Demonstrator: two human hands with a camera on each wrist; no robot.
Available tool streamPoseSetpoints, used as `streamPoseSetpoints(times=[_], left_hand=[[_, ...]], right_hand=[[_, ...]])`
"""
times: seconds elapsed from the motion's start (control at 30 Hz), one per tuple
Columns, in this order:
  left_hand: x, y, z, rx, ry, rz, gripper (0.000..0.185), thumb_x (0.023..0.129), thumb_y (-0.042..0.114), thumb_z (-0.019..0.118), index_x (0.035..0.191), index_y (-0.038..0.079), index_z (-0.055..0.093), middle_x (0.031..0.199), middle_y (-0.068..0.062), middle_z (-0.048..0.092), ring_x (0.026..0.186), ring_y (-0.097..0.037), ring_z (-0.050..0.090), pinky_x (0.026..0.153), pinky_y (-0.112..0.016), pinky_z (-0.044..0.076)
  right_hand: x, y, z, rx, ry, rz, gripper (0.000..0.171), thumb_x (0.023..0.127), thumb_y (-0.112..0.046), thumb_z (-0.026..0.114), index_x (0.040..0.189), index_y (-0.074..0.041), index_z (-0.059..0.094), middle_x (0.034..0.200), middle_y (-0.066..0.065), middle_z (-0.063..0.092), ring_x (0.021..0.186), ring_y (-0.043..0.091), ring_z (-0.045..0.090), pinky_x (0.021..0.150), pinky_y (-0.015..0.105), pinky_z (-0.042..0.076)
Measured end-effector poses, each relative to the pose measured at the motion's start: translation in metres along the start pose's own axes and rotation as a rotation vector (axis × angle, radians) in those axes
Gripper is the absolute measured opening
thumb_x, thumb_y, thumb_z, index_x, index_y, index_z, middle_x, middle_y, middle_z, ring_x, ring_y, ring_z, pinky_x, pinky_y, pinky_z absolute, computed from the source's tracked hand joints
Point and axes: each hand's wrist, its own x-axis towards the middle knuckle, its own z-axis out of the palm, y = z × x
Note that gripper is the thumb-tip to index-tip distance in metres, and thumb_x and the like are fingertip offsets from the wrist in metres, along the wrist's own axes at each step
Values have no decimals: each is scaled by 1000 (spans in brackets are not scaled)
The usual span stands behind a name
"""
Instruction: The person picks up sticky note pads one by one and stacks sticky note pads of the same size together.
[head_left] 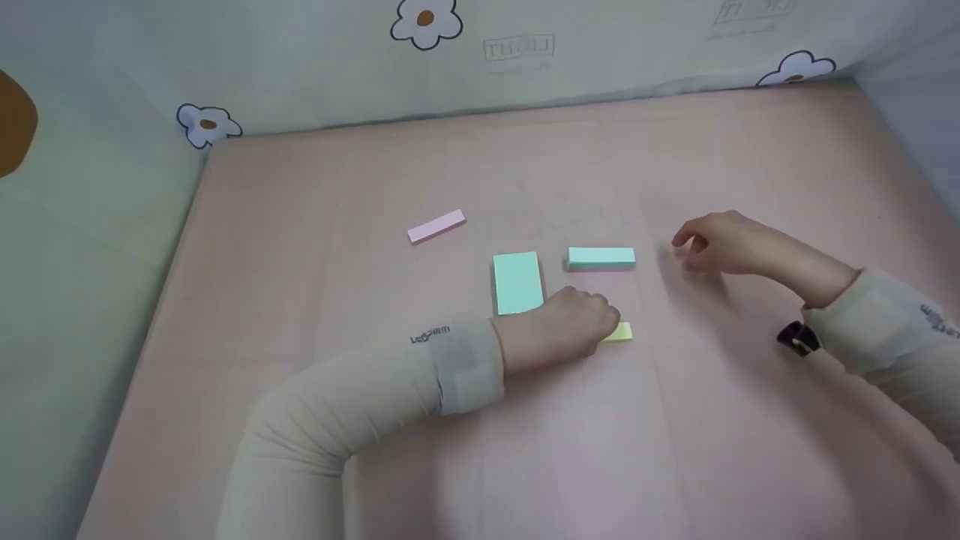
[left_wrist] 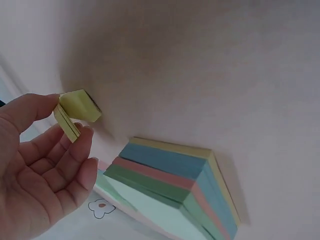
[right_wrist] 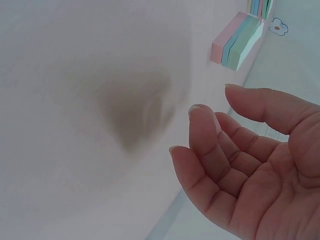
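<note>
My left hand (head_left: 562, 326) pinches a thin yellow sticky-note strip (left_wrist: 66, 123) between thumb and fingers. Right beside that strip, a yellow block (left_wrist: 82, 105) shows in the left wrist view, and its end peeks out past the knuckles in the head view. A large layered sticky-note stack (head_left: 517, 283), mint on top, lies just beyond the left hand. Its yellow, blue, pink and green layers show in the left wrist view. Over the table at the right, my right hand (head_left: 724, 241) has loosely bent fingers and holds nothing.
A narrow mint-topped stack (head_left: 600, 259) lies between the two hands, with pink and blue layers beneath. Farther left is a thin pink strip (head_left: 436, 226). The pink-covered table (head_left: 285, 285) meets flower-printed cloth walls (head_left: 322, 67) at the back and left.
</note>
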Motion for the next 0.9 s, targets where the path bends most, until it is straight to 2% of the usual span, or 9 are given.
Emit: streamPoseSetpoints(times=[0.13,0.33,0.43,0.53,0.6,0.73,0.83,0.9], left_hand=[[0,1,3,-6,-1,-17,20,87,9,54,105,7,63,92,-5,67,77,-14,60,70,-28,49],[-2,1,6,-10,32,-33,18,85,8,55,101,7,64,89,-4,66,77,-14,60,66,-29,47],[-7,-1,3,-36,52,-31,17,84,9,58,100,7,63,88,-4,65,75,-15,59,66,-29,46],[-16,-7,-3,-93,67,-52,14,83,10,59,96,6,61,84,-5,62,72,-16,55,67,-29,44],[-23,-12,-8,-155,73,-77,12,82,7,58,94,4,60,83,-6,60,69,-16,51,66,-29,43],[-36,-25,-11,-212,131,-136,14,84,-1,51,94,1,61,83,-10,61,67,-18,53,65,-29,45],[-44,-36,-11,-239,178,-185,20,84,-5,50,99,-1,62,89,-13,64,76,-22,61,69,-31,49],[-48,-43,-11,-273,178,-227,24,84,-5,50,105,-2,62,96,-15,65,83,-25,62,74,-34,49]], right_hand=[[1,0,1,-4,-8,6,34,81,-6,57,113,5,56,82,10,57,70,19,50,60,31,40],[1,-1,3,-21,-14,23,34,83,-8,58,114,6,55,88,15,58,73,22,52,62,34,43],[-4,-7,5,-95,13,34,33,83,-7,56,113,7,56,91,18,60,75,24,54,64,37,45],[-10,-16,10,-201,41,2,29,83,-6,56,109,8,59,90,18,62,75,25,55,65,40,46],[-14,-25,14,-237,58,-50,26,82,-5,57,105,7,61,87,15,63,74,24,56,67,41,47],[-20,-39,30,-234,95,-258,20,78,1,60,97,6,65,87,13,64,77,23,58,71,40,48],[-21,-45,48,-252,117,-450,17,74,5,63,91,3,65,86,10,63,78,21,59,70,36,49],[-20,-49,60,-277,128,-545,18,73,5,65,90,1,65,84,8,60,76,19,57,69,33,48]])
